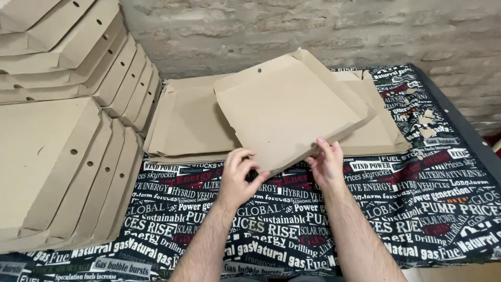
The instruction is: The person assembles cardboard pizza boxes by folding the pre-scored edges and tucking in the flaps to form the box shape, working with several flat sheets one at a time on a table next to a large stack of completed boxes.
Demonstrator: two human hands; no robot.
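Holding a flat cardboard box blank over the counter

Head view: left hand (pixel 239 177) and right hand (pixel 327 164) both pinch the near edge of a brown cardboard sheet (pixel 287 107), fingers clamped on it. Sheet is tilted, raised above a pile of flat blanks (pixel 185 122) on the counter (pixel 417 209), which wears a dark printed cloth. Stacked folded boxes (pixel 57 156) sit left; brick wall (pixel 313 26) behind.
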